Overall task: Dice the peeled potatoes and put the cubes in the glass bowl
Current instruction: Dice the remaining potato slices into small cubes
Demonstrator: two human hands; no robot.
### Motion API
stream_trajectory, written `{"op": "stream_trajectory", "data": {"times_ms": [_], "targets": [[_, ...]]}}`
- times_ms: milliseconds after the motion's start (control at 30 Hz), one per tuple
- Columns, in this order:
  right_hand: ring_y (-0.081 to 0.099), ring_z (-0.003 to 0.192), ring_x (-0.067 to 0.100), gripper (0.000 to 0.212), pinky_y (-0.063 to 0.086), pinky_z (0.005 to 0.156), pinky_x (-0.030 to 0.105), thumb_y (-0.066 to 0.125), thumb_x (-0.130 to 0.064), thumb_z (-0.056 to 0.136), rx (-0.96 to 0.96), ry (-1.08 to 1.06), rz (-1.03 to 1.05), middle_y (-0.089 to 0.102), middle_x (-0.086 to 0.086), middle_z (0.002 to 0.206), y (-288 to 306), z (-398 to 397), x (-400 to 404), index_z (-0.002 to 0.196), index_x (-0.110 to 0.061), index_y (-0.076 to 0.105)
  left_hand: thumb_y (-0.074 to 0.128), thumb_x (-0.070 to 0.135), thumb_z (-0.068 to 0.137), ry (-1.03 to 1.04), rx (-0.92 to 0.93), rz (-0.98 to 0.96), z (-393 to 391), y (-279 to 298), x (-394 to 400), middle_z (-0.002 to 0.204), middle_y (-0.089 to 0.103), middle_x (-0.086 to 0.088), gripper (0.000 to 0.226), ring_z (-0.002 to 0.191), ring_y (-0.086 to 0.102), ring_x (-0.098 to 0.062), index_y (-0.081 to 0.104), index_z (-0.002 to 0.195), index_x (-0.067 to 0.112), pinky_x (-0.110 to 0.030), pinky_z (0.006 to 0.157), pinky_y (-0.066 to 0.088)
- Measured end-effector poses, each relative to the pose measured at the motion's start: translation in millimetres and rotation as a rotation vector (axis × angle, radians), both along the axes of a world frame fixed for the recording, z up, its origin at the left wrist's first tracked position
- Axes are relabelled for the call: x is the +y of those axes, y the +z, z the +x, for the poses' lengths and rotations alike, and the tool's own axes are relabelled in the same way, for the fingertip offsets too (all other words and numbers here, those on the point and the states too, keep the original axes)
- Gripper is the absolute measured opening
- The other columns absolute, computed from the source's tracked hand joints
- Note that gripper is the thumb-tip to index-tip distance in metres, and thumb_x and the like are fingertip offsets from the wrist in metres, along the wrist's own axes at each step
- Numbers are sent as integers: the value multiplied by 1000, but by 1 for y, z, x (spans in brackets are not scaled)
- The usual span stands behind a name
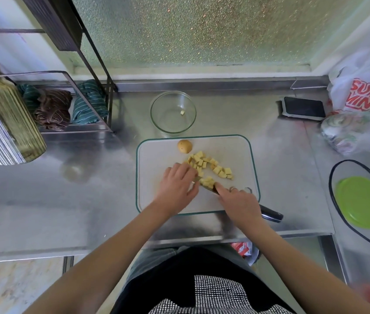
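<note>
A pale cutting board (156, 155) with a green rim lies on the steel counter. Several yellow potato cubes (211, 167) are scattered on its middle, and a potato half (184, 146) sits at its far edge. My right hand (239, 202) grips a black-handled knife (271, 215), index finger along the blade, which carries a small heap of cubes (207, 181). My left hand (177, 183) lies flat beside that heap, fingers touching the cubes. The glass bowl (172, 112) stands beyond the board and holds one cube.
A metal rack with folded cloths (52, 107) stands at the left, with a ribbed jar (5, 130) in front. At the right lie a dark phone (304, 108), a plastic bag (365, 103) and a green lid (363, 201) inside a black cable loop.
</note>
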State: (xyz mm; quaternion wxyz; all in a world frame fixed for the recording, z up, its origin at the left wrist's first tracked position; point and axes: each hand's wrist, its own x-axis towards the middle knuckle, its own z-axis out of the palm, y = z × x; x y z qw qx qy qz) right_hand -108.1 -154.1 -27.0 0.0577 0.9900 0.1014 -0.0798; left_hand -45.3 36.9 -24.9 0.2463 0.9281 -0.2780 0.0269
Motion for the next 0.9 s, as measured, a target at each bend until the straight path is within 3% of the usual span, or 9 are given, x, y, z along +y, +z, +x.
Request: {"op": "stream_trajectory", "data": {"times_ms": [67, 200, 300, 467, 600, 667, 700, 800, 900], "targets": [[53, 36, 25, 40, 48, 38, 31, 77, -30, 76, -73, 9, 16, 59, 6, 55, -2, 4, -5, 111, -17, 63, 47, 47, 84, -85, 115, 87, 13, 6, -22, 115, 54, -4, 45, 107, 46, -26, 55, 113, 14, -38, 90, 37], [51, 32, 24, 51, 40, 34, 24, 84, -39, 62, -172, 9, 37, 59, 6, 50, 0, 7, -18, 102, -11, 66, 53, 60, 81, -101, 296, 258, 40, -1, -46, 147, 27, 1, 71, 136, 15, -24, 37, 136, 18, -39, 109, 17], [49, 30, 20, 71, 36, 33, 21, 82, -48, 59, -201, -10, 40, 56, 3, 45, 5, 5, -27, 109, -9, 48, 54, 64, 78, -204, 343, 321, 52, -8, -50, 155, 11, 1, 82, 142, -4, -22, 28, 142, 19, -43, 115, 10], [48, 29, 19, 66, 40, 30, 25, 79, -49, 65, -224, 43, 98, 55, 1, 44, 5, 0, -32, 104, -10, 42, 45, 68, 81, -344, 259, 499, 66, -13, -55, 157, -2, -4, 87, 142, -16, -25, 20, 146, 17, -42, 114, -5], [48, 30, 20, 67, 37, 32, 23, 80, -49, 62, -239, 25, 85, 53, 1, 42, 9, 1, -30, 100, -10, 43, 45, 59, 87, -365, 183, 563, 79, -18, -57, 157, 1, -9, 76, 143, -10, -29, 25, 144, 14, -42, 114, -2], [47, 29, 19, 69, 35, 34, 20, 81, -50, 60, -241, 32, 58, 52, 0, 41, 10, 4, -30, 99, -9, 42, 56, 49, 86, -372, 76, 520, 83, -24, -56, 153, 18, -17, 67, 142, 8, -35, 40, 137, 9, -45, 114, 11], [46, 29, 18, 69, 34, 34, 20, 81, -51, 60, -238, 34, 49, 52, -1, 41, 10, 5, -31, 99, -9, 42, 60, 42, 86, -369, 48, 476, 85, -25, -55, 150, 27, -19, 58, 140, 17, -36, 48, 131, 6, -46, 112, 20], [45, 28, 18, 69, 32, 33, 20, 82, -49, 59, -203, 29, 54, 52, 0, 41, 8, 4, -38, 99, -10, 42, 46, 21, 97, -334, 146, 286, 87, -21, -50, 146, 34, -16, 35, 139, 22, -33, 50, 128, 4, -45, 108, 26], [43, 27, 16, 65, 28, 32, 20, 82, -47, 59, -190, 26, 80, 50, -1, 40, 5, 2, -47, 95, -11, 41, 49, 3, 90, -153, 187, 6, 82, -7, -32, 122, 55, -13, 23, 114, 50, -33, 58, 111, 5, -44, 92, 44]]}}
